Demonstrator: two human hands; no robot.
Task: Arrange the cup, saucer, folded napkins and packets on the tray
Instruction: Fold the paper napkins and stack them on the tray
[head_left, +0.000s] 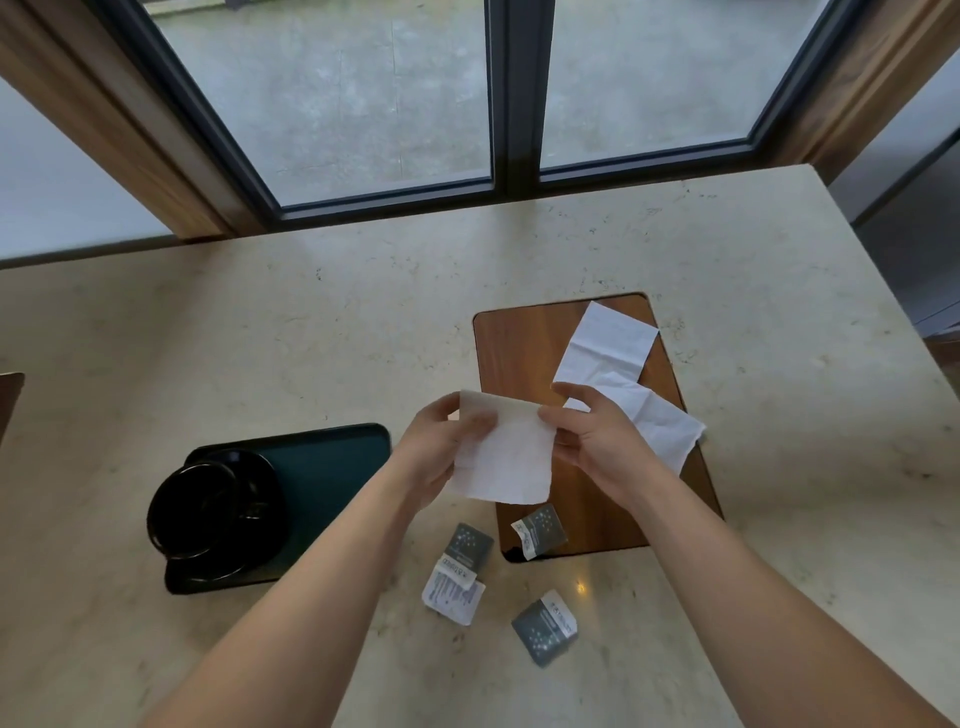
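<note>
Both hands hold a white napkin (506, 452) above the table (260, 338): left hand (441, 447) on its left edge, right hand (592, 441) on its right. Black cup (195, 512) on saucer (260, 519) sits on dark tray (332, 462). Two napkins (613, 343) lie on wooden board (519, 343). Packets (467, 545) scattered nearby.

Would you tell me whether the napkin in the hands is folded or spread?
Spread: the napkin hangs as one flat sheet, with the left hand and right hand pinching its top corners.
</note>
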